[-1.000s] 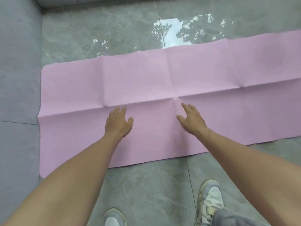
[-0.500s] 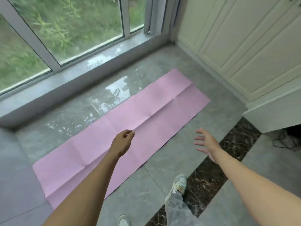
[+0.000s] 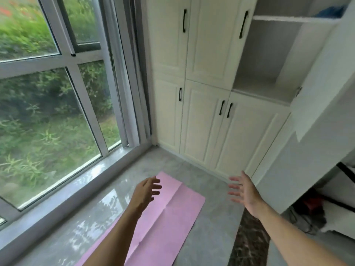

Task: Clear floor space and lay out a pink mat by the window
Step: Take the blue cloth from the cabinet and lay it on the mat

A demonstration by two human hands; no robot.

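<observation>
I had the big window [image 3: 48, 112] on the left and white cupboards [image 3: 201, 121] with black handles straight ahead. The pink mat [image 3: 172, 212] lay flat and unfolded on the grey tile floor [image 3: 211, 227], running along near the window sill, creases showing, its near end out of frame. Both hands were in the air holding nothing: left hand [image 3: 145, 192] above the mat, fingers loosely curled; right hand [image 3: 244, 191] off to the mat's right, fingers spread.

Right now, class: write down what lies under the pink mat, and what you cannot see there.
Grey tiled floor shows beside the pink mat, which lies flat on it. The patch directly beneath is covered, so nothing there can be checked.
</observation>
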